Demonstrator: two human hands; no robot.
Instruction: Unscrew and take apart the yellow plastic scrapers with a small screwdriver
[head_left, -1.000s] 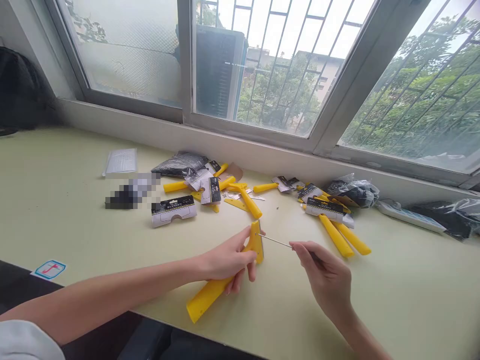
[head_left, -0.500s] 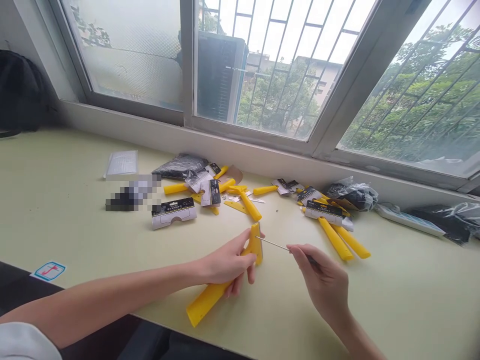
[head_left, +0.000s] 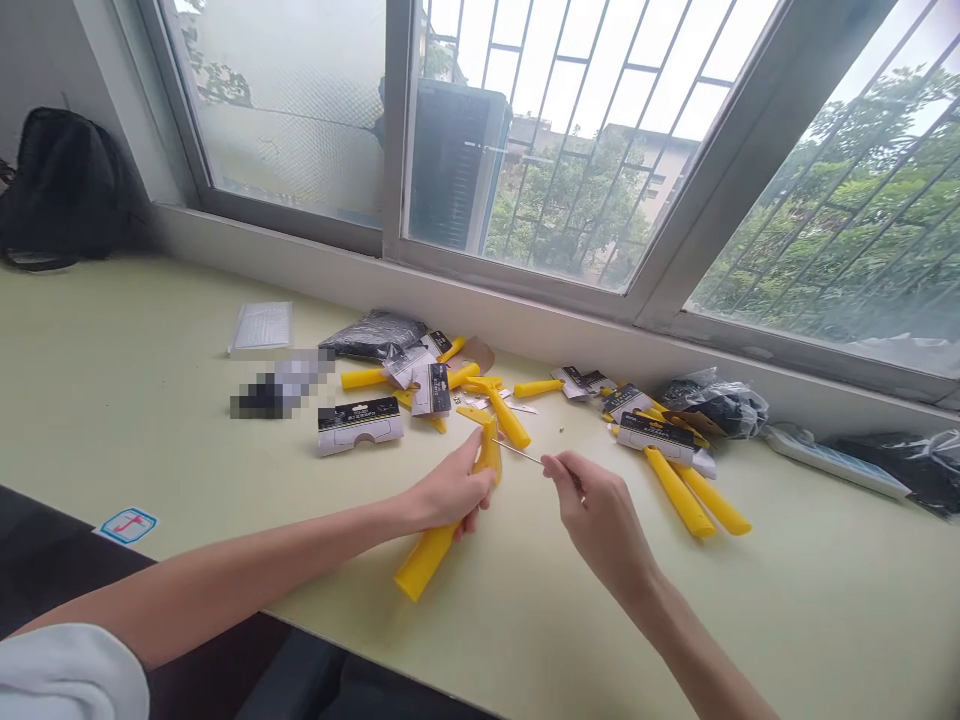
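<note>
My left hand (head_left: 454,487) is closed around a yellow scraper (head_left: 427,562) near its head, with the handle slanting down toward the table's front edge. In my right hand (head_left: 596,500) is a screwdriver (head_left: 519,452); its thin metal shaft points left and its tip meets the scraper's head. My fingers hide the screwdriver's handle. Just beyond the head lies another yellow scraper (head_left: 508,412). A tiny dark piece (head_left: 561,430), perhaps a screw, rests on the table to the right of it.
Carded yellow scrapers (head_left: 679,492) lie at the right, near a plastic-wrapped black bundle (head_left: 716,400). A loose header card (head_left: 360,425), a black bag (head_left: 375,332) and a clear plastic box (head_left: 260,325) are at the left. A white power strip (head_left: 836,460) runs along the window wall.
Both hands have shifted up and slightly left, carrying the scraper and screwdriver farther from the table's front edge. The view has turned slightly left. The screwdriver tip stays at the scraper's head.
</note>
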